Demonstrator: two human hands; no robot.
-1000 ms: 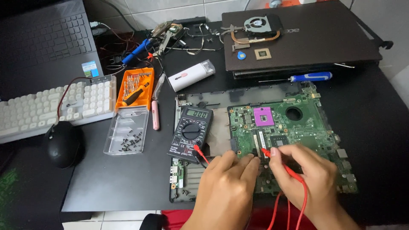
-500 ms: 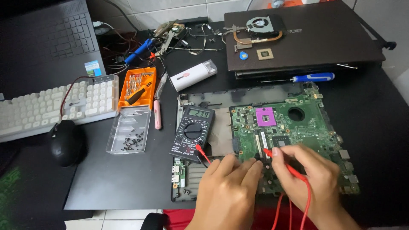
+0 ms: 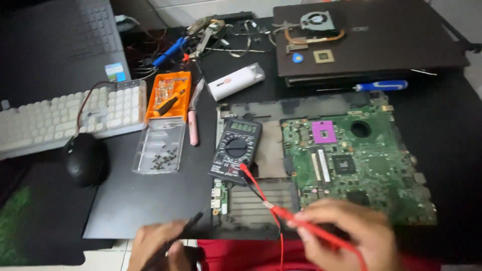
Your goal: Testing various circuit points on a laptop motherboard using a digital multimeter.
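Head view looks down on a black work table (image 3: 150,200) that carries everything, matte and dark. Largest on it is a closed dark laptop (image 3: 381,45) at the far right, flat and smooth, with a round cooling fan (image 3: 316,21) and copper pipe lying on its lid. Below that lies the green motherboard (image 3: 361,165), a flat rectangle studded with small parts, a pink square socket and a round hole. A pale keyboard (image 3: 70,118) with rounded keys sits at far left, a glossy black mouse (image 3: 84,159) just in front of it. Between them and the board stand an orange bit case (image 3: 168,95) and a clear plastic tray (image 3: 159,150) of small dark screws. A black multimeter (image 3: 235,150) with a round dial lies tilted at the board's left edge, red and black leads running from it.

Right hand (image 3: 346,233) hovers over the board's near edge, fingers pinched on the thin red probe (image 3: 296,221). Left hand (image 3: 158,246) is low at the table's near edge, well left of the board, closed around the slim black probe (image 3: 193,219), whose tip points up toward the multimeter.
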